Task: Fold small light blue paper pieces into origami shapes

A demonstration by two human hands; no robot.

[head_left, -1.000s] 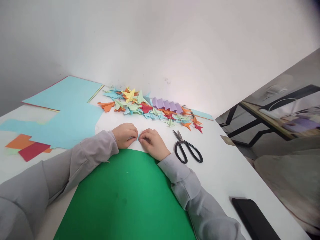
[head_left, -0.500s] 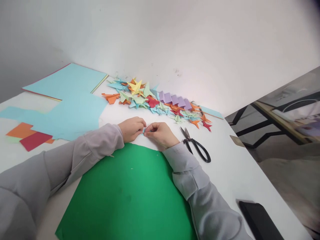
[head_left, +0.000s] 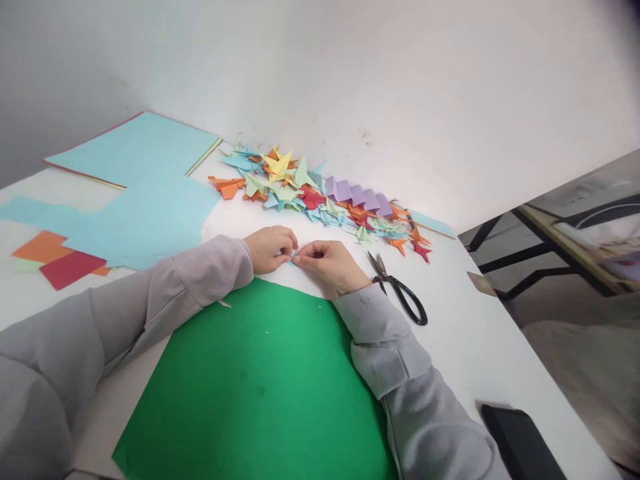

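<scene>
My left hand (head_left: 271, 249) and my right hand (head_left: 330, 263) meet just past the far edge of a large green sheet (head_left: 260, 380). Between their pinched fingertips is a small piece of light blue paper (head_left: 293, 256), mostly hidden by the fingers. Both hands are closed on it. Beyond them lies a heap of folded paper shapes (head_left: 280, 193) in orange, green, blue, yellow and red, with a row of purple folded pieces (head_left: 357, 195) on top. Black-handled scissors (head_left: 400, 287) rest, blades slightly apart, to the right of my right hand.
Large light blue sheets (head_left: 150, 220) cover the left of the white table (head_left: 450, 347), with orange paper (head_left: 43, 245) and red paper (head_left: 73, 267) squares before them. A black phone-like object (head_left: 520, 440) lies at the front right. A wall (head_left: 320, 80) rises behind.
The view has shifted slightly, so the scene sits a little differently in the picture. Both hands stay together on the blue paper, and their fingertips have moved only slightly.
</scene>
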